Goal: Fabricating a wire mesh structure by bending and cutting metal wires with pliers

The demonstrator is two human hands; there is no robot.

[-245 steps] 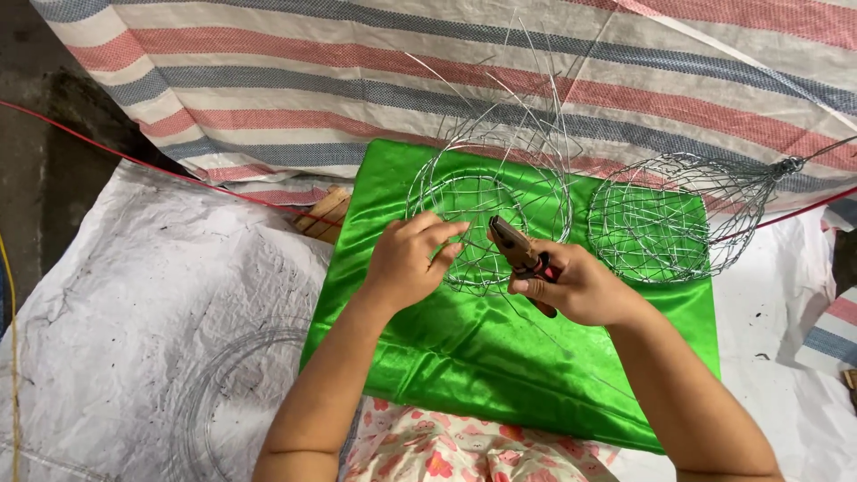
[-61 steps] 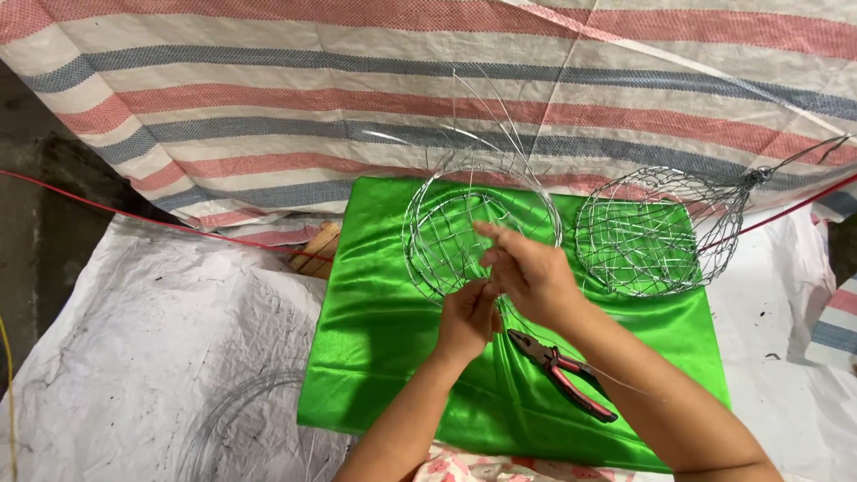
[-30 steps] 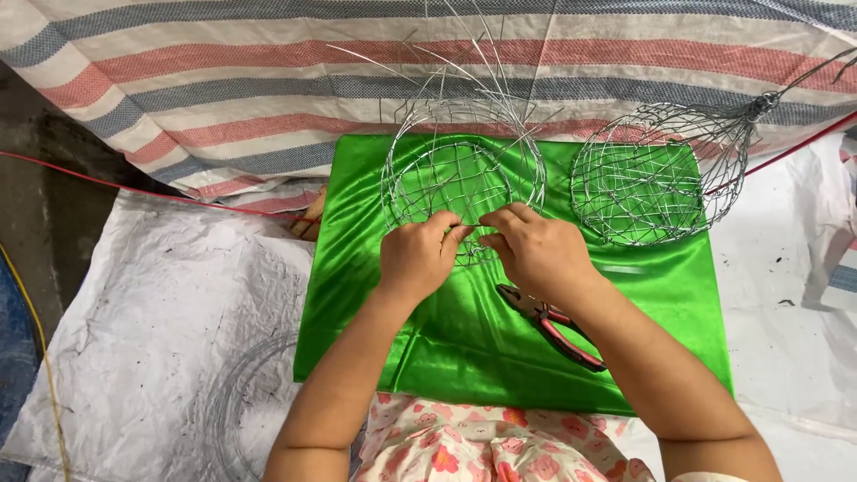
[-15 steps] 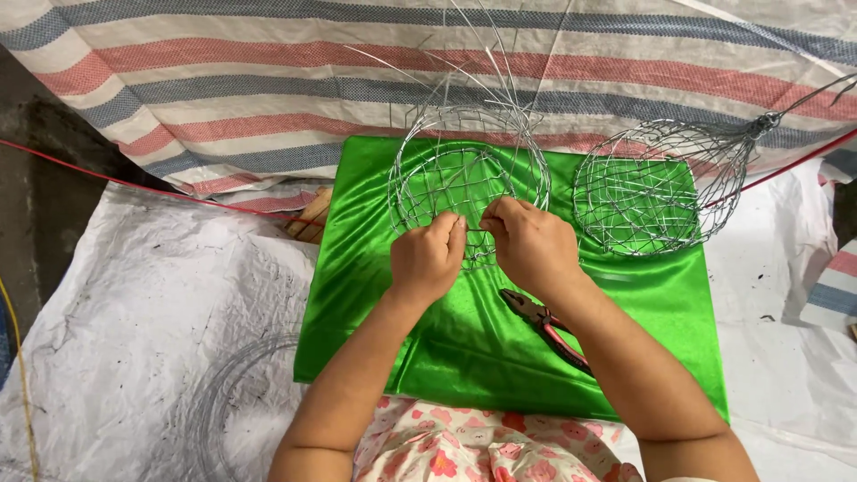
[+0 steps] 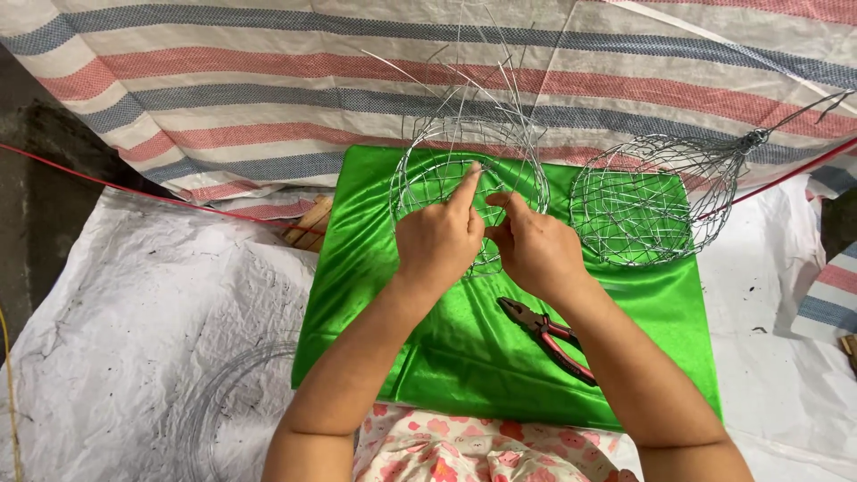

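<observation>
A round, half-woven wire basket (image 5: 428,170) with loose wire ends sticking up stands on a bright green cloth (image 5: 375,268). My left hand (image 5: 439,239) rests on its near rim, index finger stretched over the mesh and pinching a wire. My right hand (image 5: 536,245) sits beside it, fingertips closed on a wire of the same basket. Red-handled pliers (image 5: 549,337) lie on the cloth just behind my right wrist, untouched.
A finished wire basket (image 5: 638,210) with a twisted wire tail lies at the cloth's right. A striped tarp (image 5: 223,80) covers the far side. White sacking (image 5: 134,321) holds a coil of wire (image 5: 210,415) at the near left. A red cord (image 5: 134,192) crosses left.
Eight seconds ago my right hand held the pliers; they now lie on the cloth. Both hands have since stayed on the basket, and my left index finger has stretched out over the mesh.
</observation>
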